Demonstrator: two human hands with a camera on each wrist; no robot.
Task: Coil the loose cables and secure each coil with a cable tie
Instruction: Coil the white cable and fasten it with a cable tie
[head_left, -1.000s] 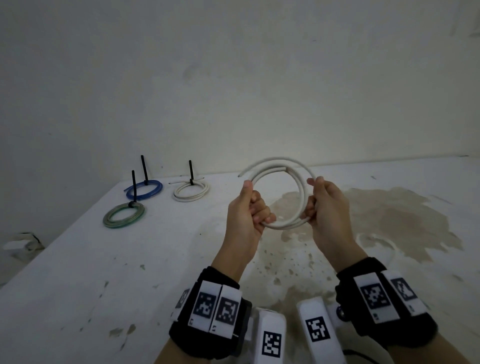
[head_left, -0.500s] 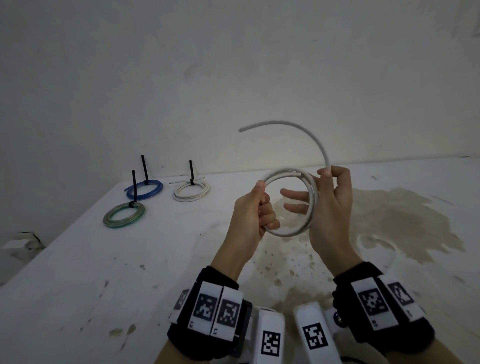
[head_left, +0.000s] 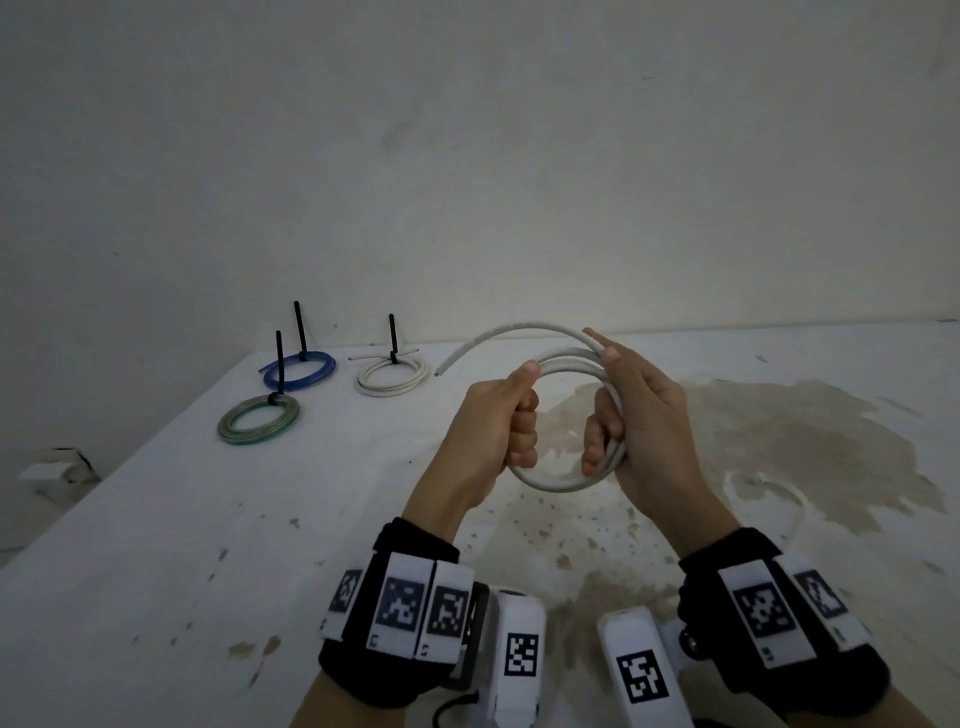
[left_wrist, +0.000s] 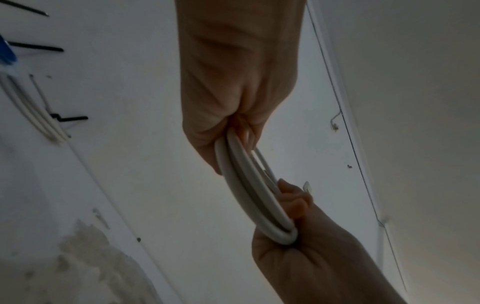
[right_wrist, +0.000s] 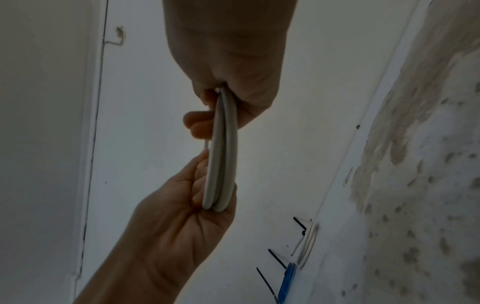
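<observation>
I hold a stiff white cable (head_left: 550, 483) as a coil of a few turns, upright above the table. My left hand (head_left: 511, 415) grips the coil's left side in a fist, thumb on top. My right hand (head_left: 623, 410) grips the right side, fingers curled through the loop. The cable's free end (head_left: 467, 349) arcs out from my right fingertips to the left. The left wrist view shows the coil (left_wrist: 249, 189) edge-on between the left hand (left_wrist: 233, 92) and right hand (left_wrist: 311, 257). In the right wrist view the coil (right_wrist: 221, 164) spans the right hand (right_wrist: 228, 61) and left hand (right_wrist: 176, 216).
Three tied coils lie at the table's back left: blue (head_left: 301, 369), green (head_left: 258, 426) and white (head_left: 393, 376), each with a black tie tail standing up. A brown stain (head_left: 779, 441) covers the table's right part. The wall (head_left: 467, 156) rises close behind.
Half a second ago my right hand held the free end arched high above the coil. It has since brought that length down onto the coil and closed round the right side. The left hand's grip held.
</observation>
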